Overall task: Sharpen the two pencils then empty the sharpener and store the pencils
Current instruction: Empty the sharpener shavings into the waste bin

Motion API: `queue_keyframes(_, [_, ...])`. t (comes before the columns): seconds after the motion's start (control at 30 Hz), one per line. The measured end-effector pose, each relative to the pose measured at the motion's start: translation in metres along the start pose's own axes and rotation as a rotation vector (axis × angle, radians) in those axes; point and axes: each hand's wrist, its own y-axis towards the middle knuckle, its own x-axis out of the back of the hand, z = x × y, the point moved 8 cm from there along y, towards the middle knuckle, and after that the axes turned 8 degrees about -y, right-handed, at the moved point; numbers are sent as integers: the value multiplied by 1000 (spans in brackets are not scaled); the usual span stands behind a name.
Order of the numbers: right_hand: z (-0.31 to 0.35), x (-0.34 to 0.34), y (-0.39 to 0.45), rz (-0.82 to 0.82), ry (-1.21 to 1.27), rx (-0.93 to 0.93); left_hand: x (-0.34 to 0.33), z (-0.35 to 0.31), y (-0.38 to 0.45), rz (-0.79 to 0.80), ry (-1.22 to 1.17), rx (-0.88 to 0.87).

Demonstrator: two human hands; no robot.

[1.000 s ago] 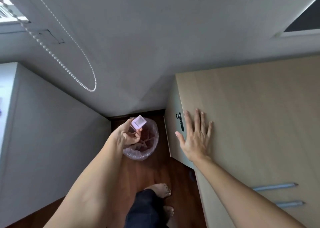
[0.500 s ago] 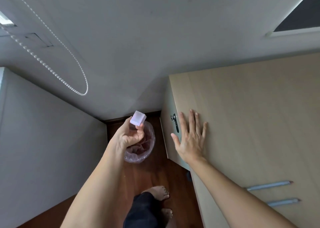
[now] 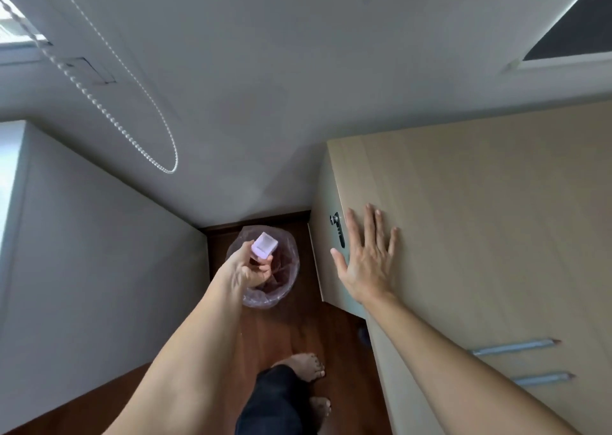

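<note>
My left hand [image 3: 249, 269] holds a small pale lilac sharpener box [image 3: 264, 245] between thumb and fingers, directly over a round waste bin [image 3: 287, 270] lined with a pinkish plastic bag on the floor. Flat on the light wooden desk top [image 3: 480, 222], fingers spread, lies my right hand [image 3: 366, 259], near the desk's left edge. Two grey pencils lie side by side on the desk to the right of my right forearm, one pencil [image 3: 516, 347] farther and the other pencil [image 3: 543, 379] nearer, tips pointing right.
A key [image 3: 338, 231] sticks out of a lock on the desk's side panel. A white cabinet [image 3: 82, 252] stands at the left, forming a narrow gap with the desk. A beaded blind cord [image 3: 139, 126] hangs against the wall. My bare feet [image 3: 306, 366] stand on dark wooden floor.
The left hand has dipped slightly and sits over the bin again after rising briefly, still holding the sharpener box. The right hand stays flat on the desk.
</note>
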Motion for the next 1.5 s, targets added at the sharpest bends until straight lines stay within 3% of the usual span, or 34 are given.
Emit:
queue_keyframes(0.1, [0, 1, 2, 4, -3, 4, -5, 3, 0, 67, -13, 23])
queue_keyframes(0.2, [1, -1, 0, 55, 3, 28, 17, -2, -2, -44, 39, -31])
queue_keyframes(0.27, [1, 1, 2, 96, 23, 30, 18, -1, -5, -20, 95, -32])
queue_keyframes(0.37, [-2, 5, 5, 293, 101, 90, 20, 4, -36, -123, 418, -87])
queue_keyframes(0.47, [-25, 36, 4, 440, 390, 79, -14, -7, -69, -86, 770, -431])
queue_keyframes(0.6, [-91, 90, -33, 298, 519, -43, -75, 15, -137, 52, 1207, -1027])
queue_keyframes(0.7, [-154, 116, -95, 184, 547, -221, -113, 74, -177, 257, 1454, -1267])
queue_keyframes(0.77, [-200, 121, -145, 98, 517, -360, -133, 119, -190, 386, 1577, -1339])
queue_keyframes(0.87, [-264, 115, -234, -13, 481, -620, -156, 198, -193, 620, 1732, -1346])
queue_keyframes(1.03, [-315, 85, -360, -107, 525, -1104, -169, 332, -175, 1016, 1906, -1186])
queue_keyframes(1.17, [-306, 58, -390, -87, 672, -1253, -160, 415, -155, 1192, 2083, -1058])
queue_keyframes(1.4, [-277, 35, -383, -165, 863, -1315, -143, 468, -119, 1150, 2251, -934])
queue_keyframes(1.5, [-276, 31, -381, -206, 831, -1284, -145, 476, -113, 1136, 2320, -898])
